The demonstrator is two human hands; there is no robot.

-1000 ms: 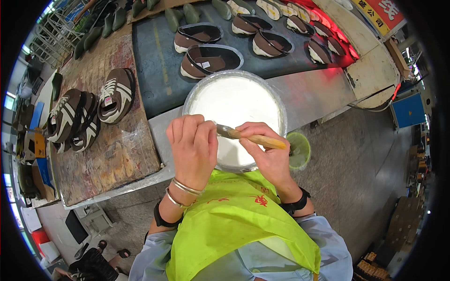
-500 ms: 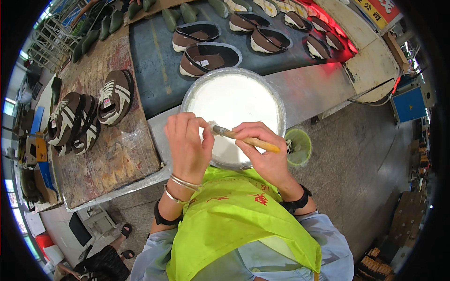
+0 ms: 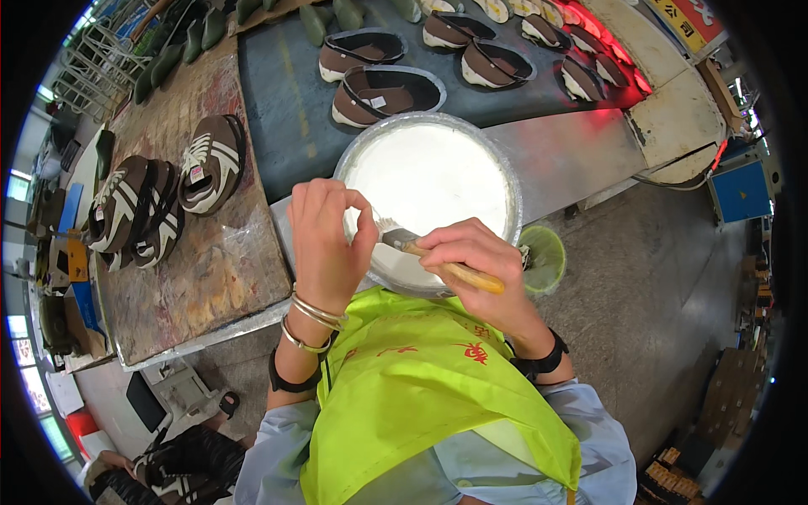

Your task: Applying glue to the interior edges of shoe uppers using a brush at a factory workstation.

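My right hand point(image 3: 481, 263) is closed round the wooden handle of a flat paintbrush point(image 3: 471, 278), which has a grey metal ferrule and pale bristles pointing left. Beside the bristle tip, my left hand point(image 3: 324, 240) holds its thumb and forefinger pinched together. Whatever may be between those fingertips is too small to make out. Both hands and the brush are above the near part of a round metal pot point(image 3: 513, 189) filled with a smooth white liquid point(image 3: 433, 172).
Brown shoe uppers point(image 3: 391, 94) sit on the dark conveyor belt point(image 3: 278, 109), near a red glow. Left of it, brown-and-white sneakers point(image 3: 210, 164) stand on a stained board point(image 3: 202, 278). A metal ledge point(image 3: 572, 156) lies right of the pot, and a green bin point(image 3: 547, 261) stands below.
My left fingers have drawn slightly away from the brush, and its bristles now show. The brush has turned its flat side more into view. The whole view has shifted a little.
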